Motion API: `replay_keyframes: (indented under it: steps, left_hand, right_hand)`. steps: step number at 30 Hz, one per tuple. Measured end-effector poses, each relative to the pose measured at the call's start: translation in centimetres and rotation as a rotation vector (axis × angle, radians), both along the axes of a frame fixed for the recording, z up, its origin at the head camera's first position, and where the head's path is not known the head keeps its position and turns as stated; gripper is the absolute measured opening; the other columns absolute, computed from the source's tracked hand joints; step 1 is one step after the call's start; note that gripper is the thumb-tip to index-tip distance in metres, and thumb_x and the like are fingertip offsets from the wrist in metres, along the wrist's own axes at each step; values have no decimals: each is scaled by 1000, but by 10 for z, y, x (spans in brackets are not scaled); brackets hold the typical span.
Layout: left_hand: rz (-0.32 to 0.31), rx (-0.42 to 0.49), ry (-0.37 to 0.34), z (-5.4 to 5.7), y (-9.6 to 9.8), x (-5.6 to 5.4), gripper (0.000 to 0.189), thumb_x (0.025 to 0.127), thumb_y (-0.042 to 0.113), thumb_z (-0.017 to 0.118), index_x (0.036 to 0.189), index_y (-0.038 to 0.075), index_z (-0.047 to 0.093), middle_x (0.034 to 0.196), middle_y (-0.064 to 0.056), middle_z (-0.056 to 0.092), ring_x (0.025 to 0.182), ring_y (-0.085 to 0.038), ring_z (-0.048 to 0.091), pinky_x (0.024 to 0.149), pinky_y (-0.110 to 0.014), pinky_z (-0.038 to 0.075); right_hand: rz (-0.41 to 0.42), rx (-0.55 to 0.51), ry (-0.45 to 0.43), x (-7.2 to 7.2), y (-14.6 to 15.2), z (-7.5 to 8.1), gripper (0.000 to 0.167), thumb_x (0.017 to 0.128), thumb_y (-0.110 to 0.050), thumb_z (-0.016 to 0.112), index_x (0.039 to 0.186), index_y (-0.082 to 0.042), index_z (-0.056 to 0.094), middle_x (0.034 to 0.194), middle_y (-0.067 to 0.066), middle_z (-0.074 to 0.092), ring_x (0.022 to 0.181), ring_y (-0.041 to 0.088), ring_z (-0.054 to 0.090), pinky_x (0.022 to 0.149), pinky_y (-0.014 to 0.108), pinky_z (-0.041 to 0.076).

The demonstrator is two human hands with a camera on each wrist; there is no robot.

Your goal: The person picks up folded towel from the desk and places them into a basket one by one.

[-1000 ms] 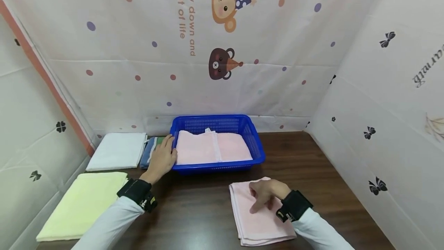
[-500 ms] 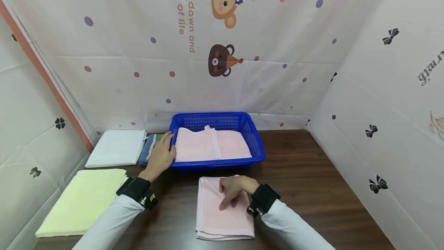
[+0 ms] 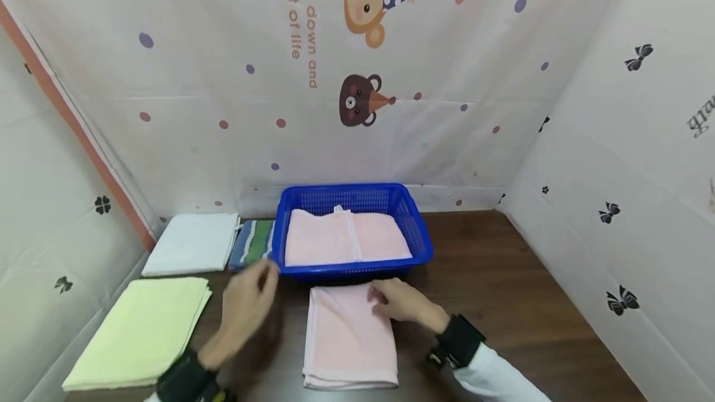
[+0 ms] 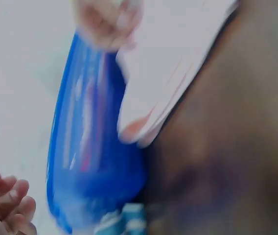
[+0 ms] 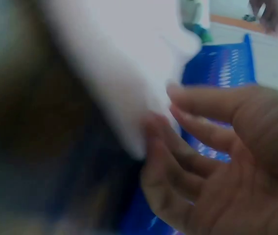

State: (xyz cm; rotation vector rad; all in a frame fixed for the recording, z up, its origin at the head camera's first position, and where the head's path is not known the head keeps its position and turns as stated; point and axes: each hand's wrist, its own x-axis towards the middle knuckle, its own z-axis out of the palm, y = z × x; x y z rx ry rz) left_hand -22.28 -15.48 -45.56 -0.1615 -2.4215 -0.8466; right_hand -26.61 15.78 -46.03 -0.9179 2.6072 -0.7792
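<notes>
A folded pink towel [image 3: 352, 337] lies on the table in front of the blue basket [image 3: 421, 247]. My right hand [image 3: 404, 301] is at its far right corner, fingers bent; in the right wrist view the fingertips [image 5: 175, 93] are right at the towel's edge. My left hand [image 3: 248, 299], blurred, is over the table between the yellow towel and the pink one, holding nothing, its fingers loosely bent. Inside the basket lies more folded pink cloth [image 3: 321, 237] with a white band along it.
To the left of the basket sit a blue-green striped towel [image 3: 254, 241] and a folded white towel [image 3: 192, 244]. A folded yellow towel [image 3: 139, 330] lies nearer, at the left. Printed sheets enclose the dark wooden table [image 3: 503, 303] at the back and sides.
The pink towel has slid left to in front of the basket, under my right hand, which has shifted from its top to its far right corner. My left hand has left the basket's rim, moving nearer.
</notes>
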Motion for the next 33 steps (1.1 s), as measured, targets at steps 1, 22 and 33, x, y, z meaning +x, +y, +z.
replay_keyframes:
  steps: [1, 22, 33]
  left_hand:
    - [-34, -1, -87, -3, 3, 11, 12, 94, 11, 66, 87, 18, 72, 66, 7, 62, 59, -8, 55, 50, -29, 45]
    - [-207, -145, -697, -42, 45, 42, 44, 82, 45, 81, 55, 19, 58, 53, 8, 49, 50, -11, 48, 45, -28, 34]
    - [-259, -33, -732, -41, 42, 40, 39, 77, 40, 86, 57, 17, 62, 54, 9, 53, 53, -11, 50, 47, -27, 36]
  right_hand:
    - [-33, -30, 8, 1, 6, -5, 10, 93, -4, 72, 101, -3, 67, 76, 0, 58, 63, 4, 48, 55, 19, 41]
    - [-395, -176, -372, 7, 16, -28, 34, 95, -22, 74, 112, 4, 62, 66, 7, 67, 46, 12, 65, 46, 30, 57]
    - [-298, -113, -428, 23, 24, -17, 31, 95, -25, 73, 72, -4, 70, 56, 6, 68, 43, 7, 62, 46, 26, 56]
